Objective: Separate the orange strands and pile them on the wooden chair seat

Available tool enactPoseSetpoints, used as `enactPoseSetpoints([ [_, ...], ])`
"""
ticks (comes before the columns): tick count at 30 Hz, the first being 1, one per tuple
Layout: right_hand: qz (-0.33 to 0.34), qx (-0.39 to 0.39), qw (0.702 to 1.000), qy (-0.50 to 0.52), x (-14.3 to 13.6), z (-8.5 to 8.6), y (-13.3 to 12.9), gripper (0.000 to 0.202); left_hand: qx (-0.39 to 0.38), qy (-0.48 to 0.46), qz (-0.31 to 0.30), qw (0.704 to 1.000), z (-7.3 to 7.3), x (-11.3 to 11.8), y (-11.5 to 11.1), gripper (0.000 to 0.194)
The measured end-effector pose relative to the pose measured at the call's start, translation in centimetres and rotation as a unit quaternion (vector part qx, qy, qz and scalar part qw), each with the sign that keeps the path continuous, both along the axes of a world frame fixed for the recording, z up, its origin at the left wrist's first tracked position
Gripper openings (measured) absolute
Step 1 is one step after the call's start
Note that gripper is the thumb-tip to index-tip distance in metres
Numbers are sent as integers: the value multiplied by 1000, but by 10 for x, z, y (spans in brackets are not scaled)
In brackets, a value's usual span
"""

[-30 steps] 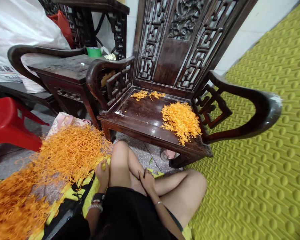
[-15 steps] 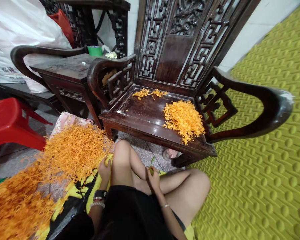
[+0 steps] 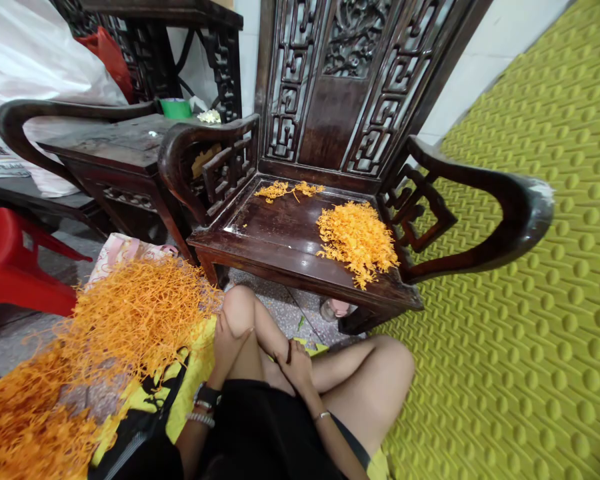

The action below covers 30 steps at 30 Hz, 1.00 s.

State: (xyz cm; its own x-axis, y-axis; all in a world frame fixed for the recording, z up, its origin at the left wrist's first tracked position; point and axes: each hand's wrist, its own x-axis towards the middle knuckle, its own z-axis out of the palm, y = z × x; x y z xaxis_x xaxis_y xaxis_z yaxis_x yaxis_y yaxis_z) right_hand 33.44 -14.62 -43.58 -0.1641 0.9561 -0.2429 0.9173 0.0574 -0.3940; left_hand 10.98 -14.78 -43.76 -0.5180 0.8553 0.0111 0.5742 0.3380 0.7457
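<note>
My left hand (image 3: 229, 343) rests on my bent left knee with its fingers spread over the skin, holding nothing. Flat across my lower leg lies my right hand (image 3: 297, 365), also without anything in it. Close to my left hand is a big loose heap of thin, stringy orange pieces (image 3: 140, 313). A denser, darker orange heap (image 3: 30, 413) spreads at the lower left. In front of me, the dark wooden armchair (image 3: 275, 233) bears a pile of short, frilly orange pieces (image 3: 357, 237) at its right side. A few thin orange strands (image 3: 287, 191) lie at the back of its seat.
A red plastic stool (image 3: 25, 260) and a large white bag (image 3: 25, 60) stand on the left. A green tape roll (image 3: 176, 109) sits on the dark side table (image 3: 110, 143). Yellow studded matting (image 3: 530, 333) covers the right. A black bag (image 3: 145, 427) lies beside my left arm.
My left hand has moved from beside the knee onto it. My right hand's curled fingers have flattened on my leg. The scene has shifted slightly left in view.
</note>
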Motion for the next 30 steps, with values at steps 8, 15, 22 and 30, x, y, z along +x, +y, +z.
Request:
enactPoseSetpoints([
  [8, 3, -13, 1000, -14, -2, 0, -1, 50, -39, 6, -11, 999, -6, -7, -2, 99],
  [15, 0, -19, 1000, -17, -4, 5, -1, 50, -48, 2, -8, 999, -2, -5, -3, 100],
  [22, 2, -23, 1000, -18, -4, 5, -1, 51, -47, -2, -9, 999, -4, -7, -3, 98],
  [30, 5, -21, 999, -25, -4, -2, 0, 53, -48, -10, -2, 999, -8, -8, -3, 99],
])
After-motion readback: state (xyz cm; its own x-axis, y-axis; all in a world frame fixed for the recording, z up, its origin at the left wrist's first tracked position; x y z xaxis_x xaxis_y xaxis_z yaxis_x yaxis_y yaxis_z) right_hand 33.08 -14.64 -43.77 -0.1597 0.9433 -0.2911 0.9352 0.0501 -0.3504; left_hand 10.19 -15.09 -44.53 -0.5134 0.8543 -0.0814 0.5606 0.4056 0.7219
